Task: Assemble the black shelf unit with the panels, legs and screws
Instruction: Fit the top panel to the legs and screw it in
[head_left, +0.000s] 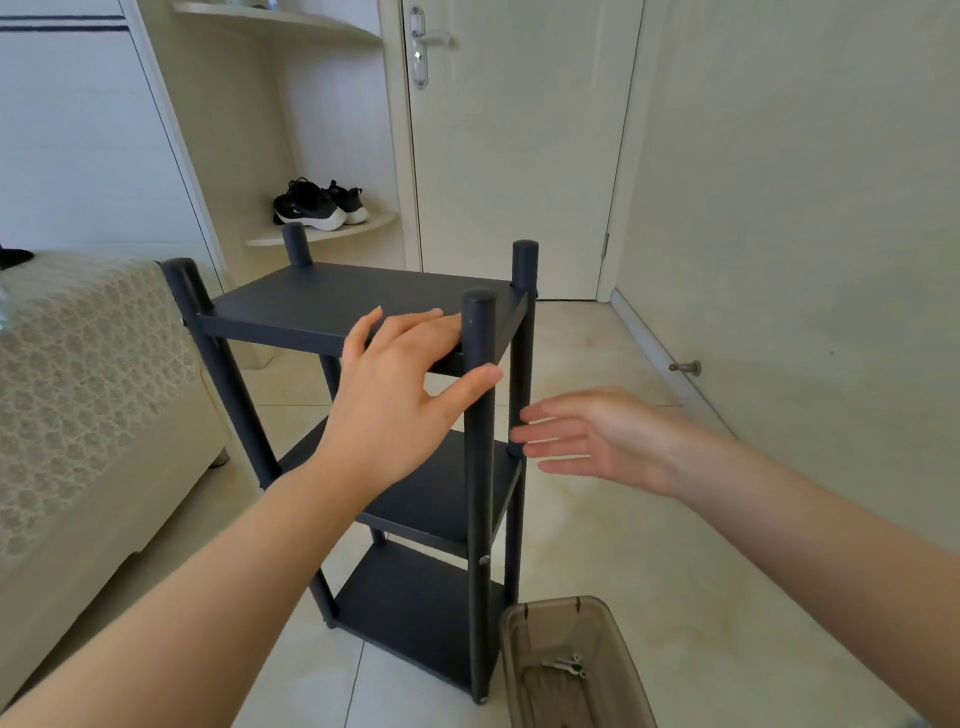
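The black shelf unit (415, 613) stands upright on the tiled floor (649, 545) beside the bed (78, 364). The left hand (395, 400) lies straight-fingered on its top panel (311, 301). The right hand (587, 436) hovers slack and empty beside a leg (522, 332).

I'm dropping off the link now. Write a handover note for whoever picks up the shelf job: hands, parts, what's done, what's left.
Left hand: open, fingers flat on the top panel of the black three-tier shelf unit, thumb against its near right leg.
Right hand: open, empty, blurred, fingertips by the far right leg; contact unclear.
Parts: the unit stands upright on the tiled floor. A few silver metal fasteners lie in the brown translucent plastic bin beside its foot.
Done: three panels sit between four legs.
Left: I cannot tell if every joint is screwed, so check them.
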